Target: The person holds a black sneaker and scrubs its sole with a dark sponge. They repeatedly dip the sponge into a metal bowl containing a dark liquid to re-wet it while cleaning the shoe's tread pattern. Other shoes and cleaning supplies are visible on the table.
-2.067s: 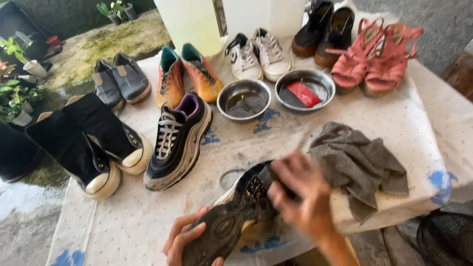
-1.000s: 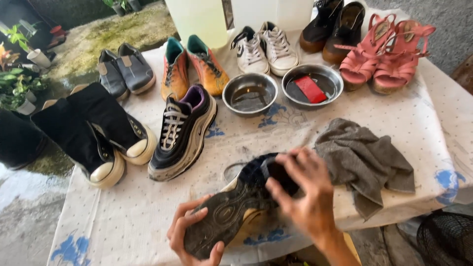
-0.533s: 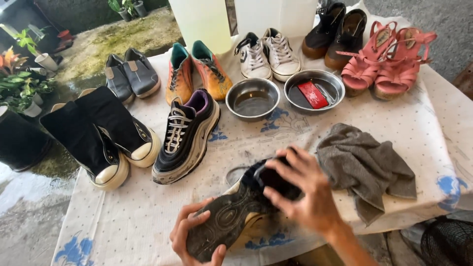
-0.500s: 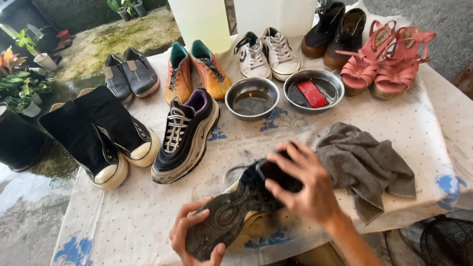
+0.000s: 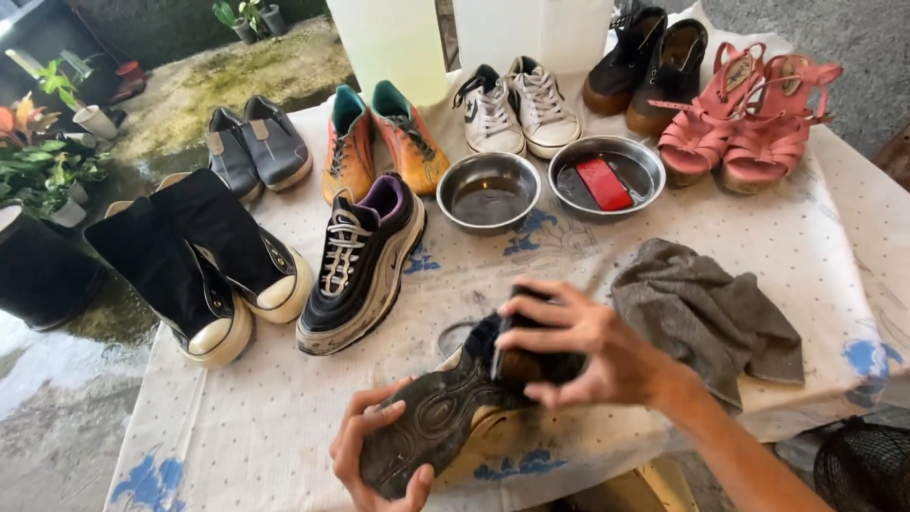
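My left hand (image 5: 374, 455) grips the toe end of a dark sneaker (image 5: 445, 417), held sole up and tilted over the near edge of the table. My right hand (image 5: 578, 346) is closed over a dark brush (image 5: 531, 365) pressed against the heel part of that sneaker. Its matching black and purple sneaker (image 5: 365, 261) lies upright on the cloth just beyond, to the left. A crumpled grey rag (image 5: 706, 318) lies right of my right hand.
On the white patterned tablecloth (image 5: 237, 417) stand two metal bowls: one with water (image 5: 488, 190), one with a red bar (image 5: 607, 178). Black high boots (image 5: 199, 270), grey shoes (image 5: 256, 147), orange shoes (image 5: 379, 137), white sneakers (image 5: 517, 104), dark shoes (image 5: 654, 62) and pink sandals (image 5: 744, 118) ring the table. Potted plants (image 5: 43, 156) stand at left.
My right hand has slid back and forth over the heel of the upturned sneaker. The left hand has kept its grip on the toe. The view has shifted slightly.
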